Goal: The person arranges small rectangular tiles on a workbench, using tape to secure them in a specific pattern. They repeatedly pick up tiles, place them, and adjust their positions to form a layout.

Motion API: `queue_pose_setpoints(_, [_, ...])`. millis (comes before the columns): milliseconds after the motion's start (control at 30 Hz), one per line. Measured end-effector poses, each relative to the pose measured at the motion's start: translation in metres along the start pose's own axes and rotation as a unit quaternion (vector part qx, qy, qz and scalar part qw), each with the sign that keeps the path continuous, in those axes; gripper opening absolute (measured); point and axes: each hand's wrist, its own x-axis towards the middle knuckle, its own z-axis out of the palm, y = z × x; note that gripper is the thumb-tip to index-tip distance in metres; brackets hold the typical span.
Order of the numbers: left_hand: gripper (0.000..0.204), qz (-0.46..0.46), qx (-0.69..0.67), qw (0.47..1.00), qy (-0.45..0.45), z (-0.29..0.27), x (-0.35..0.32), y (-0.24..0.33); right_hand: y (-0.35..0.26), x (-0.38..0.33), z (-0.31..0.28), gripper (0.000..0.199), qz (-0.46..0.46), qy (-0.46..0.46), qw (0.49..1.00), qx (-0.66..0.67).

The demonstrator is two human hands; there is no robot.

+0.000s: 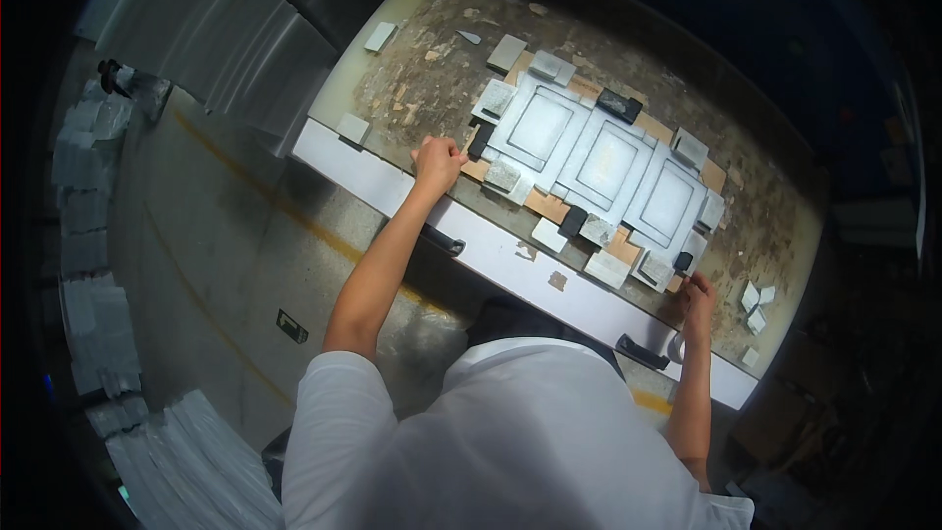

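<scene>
A pale flat piece with three recessed rectangular panels [605,165] lies slanted on the worn table. Tan board [547,204] shows around its edges, along with grey blocks [501,176] and black blocks [619,105]. At the left end, my left hand [439,163] is closed, its fingertips beside the tan edge and a black block [480,141]. What it pinches, if anything, is hidden. My right hand [699,302] is at the near right corner, fingers bent and close together next to a small black block [683,261]; whether they grip the edge is unclear.
The tabletop [422,69] is scuffed and stained, with a white front edge [530,265] bearing black handles [643,349]. Loose pale pieces [756,306] lie at right, and small blocks [353,129] at left. Stacked grey sheets [221,34] stand beyond the table's left side.
</scene>
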Motion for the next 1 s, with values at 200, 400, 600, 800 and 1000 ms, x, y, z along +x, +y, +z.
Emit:
queue_pose_setpoints(200, [0.021,0.006,-0.016,1.0,-0.015,-0.01,0.001,-0.01,0.003,-0.012,0.014,0.038,-0.03,0.03,0.999,-0.005])
queue_pose_setpoints(400, [0.023,-0.029,0.008,0.997,-0.064,-0.016,0.013,0.007,0.004,-0.01,0.012,0.05,-0.031,0.035,0.999,-0.013])
queue_pose_setpoints(600, [0.024,-0.034,-0.025,0.996,-0.08,-0.013,0.01,-0.009,0.007,-0.018,0.02,0.053,-0.074,0.032,0.996,-0.034])
queue_pose_setpoints(800, [0.021,0.007,-0.018,0.992,-0.127,-0.021,0.033,-0.004,0.034,-0.001,0.01,0.055,-0.163,0.026,0.984,-0.062])
queue_pose_setpoints(1000, [0.02,0.097,0.032,0.989,0.105,-0.045,-0.021,0.011,0.003,-0.066,-0.034,0.035,-0.177,0.116,0.969,-0.127])
